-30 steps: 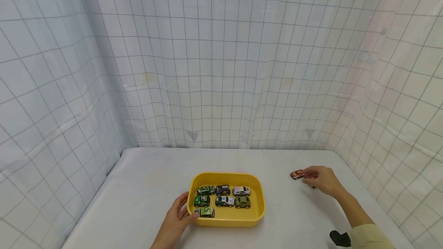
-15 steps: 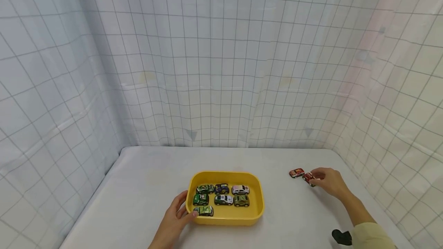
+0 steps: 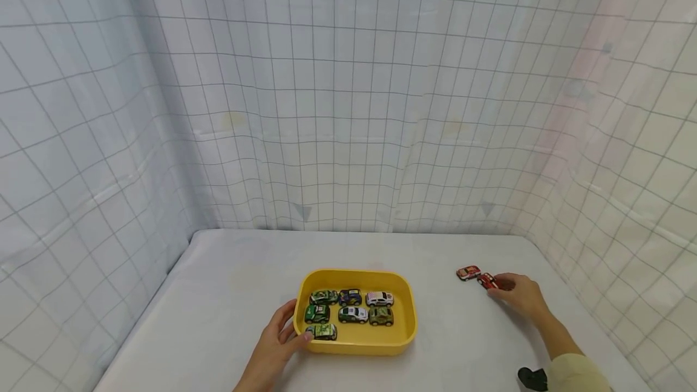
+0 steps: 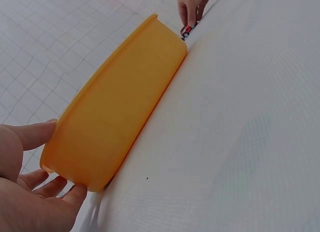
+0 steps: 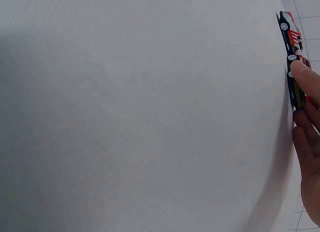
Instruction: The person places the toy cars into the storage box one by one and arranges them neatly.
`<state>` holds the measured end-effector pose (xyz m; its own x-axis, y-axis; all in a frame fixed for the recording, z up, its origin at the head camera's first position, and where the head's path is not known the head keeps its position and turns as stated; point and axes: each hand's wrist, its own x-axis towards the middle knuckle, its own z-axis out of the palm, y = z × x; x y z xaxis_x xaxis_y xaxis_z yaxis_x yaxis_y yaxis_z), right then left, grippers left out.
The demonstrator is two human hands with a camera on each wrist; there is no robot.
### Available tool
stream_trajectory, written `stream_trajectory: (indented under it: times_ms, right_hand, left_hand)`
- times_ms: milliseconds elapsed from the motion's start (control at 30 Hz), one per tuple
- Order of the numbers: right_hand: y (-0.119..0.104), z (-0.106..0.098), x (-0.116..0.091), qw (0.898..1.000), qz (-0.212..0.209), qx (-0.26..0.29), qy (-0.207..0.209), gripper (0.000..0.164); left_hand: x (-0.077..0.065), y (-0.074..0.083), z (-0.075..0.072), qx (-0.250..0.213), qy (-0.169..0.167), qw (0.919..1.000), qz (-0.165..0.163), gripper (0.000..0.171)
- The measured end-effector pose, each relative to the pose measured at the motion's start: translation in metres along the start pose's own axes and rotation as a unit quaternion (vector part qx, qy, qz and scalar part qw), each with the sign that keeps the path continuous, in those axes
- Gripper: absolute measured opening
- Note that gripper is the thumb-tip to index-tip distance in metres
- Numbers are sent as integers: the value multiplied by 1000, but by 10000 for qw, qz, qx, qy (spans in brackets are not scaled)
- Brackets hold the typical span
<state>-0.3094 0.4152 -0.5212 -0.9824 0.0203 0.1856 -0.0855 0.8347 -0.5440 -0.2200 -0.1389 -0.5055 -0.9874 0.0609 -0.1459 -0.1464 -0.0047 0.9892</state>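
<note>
My left hand [image 3: 274,343] grips the left end of a yellow plastic tray [image 3: 376,342], its thumb over the rim and its other fingers against the outer wall. Inside lie several small toy cars, among them a green one [image 3: 317,314], a dark blue one [image 3: 350,297] and a white one [image 3: 379,299]. Over to the right, my right hand [image 3: 521,295] pinches a red toy car [image 3: 487,281] by its near end, low at the table. A second red toy car [image 3: 468,273] lies just beyond it, end close to end; the right wrist view shows the pair nearly in line.
The white table [image 3: 435,325] carries the tray near its middle. Grid-patterned white curtains [image 3: 348,107] close off the back and both sides. Near my right sleeve [image 3: 577,374] a dark object [image 3: 532,379] shows, partly hidden.
My right hand has moved slightly toward me and lower, uncovering more of the red car it pinches. Left hand and tray have stayed in place.
</note>
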Motion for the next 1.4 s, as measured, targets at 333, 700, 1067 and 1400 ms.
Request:
stream_trajectory:
  times_ms: [333, 700, 1067, 1400]
  right_hand:
    - [-4, 2, -3, 9984, 484, 274, -62, 52]
    - [-1, 0, -6, 9963, 634, 555, -155, 47]
    - [-9, -8, -7, 9961, 533, 676, -192, 46]
    - [-21, -9, -5, 9977, 202, 624, -153, 42]
  left_hand:
    - [-1, 0, -2, -5, -132, 9998, 131, 87]
    - [0, -2, -2, -16, -165, 9998, 135, 87]
    - [-2, 0, 0, 51, -68, 9999, 111, 87]
    - [-1, 0, 0, 37, -61, 10000, 59, 87]
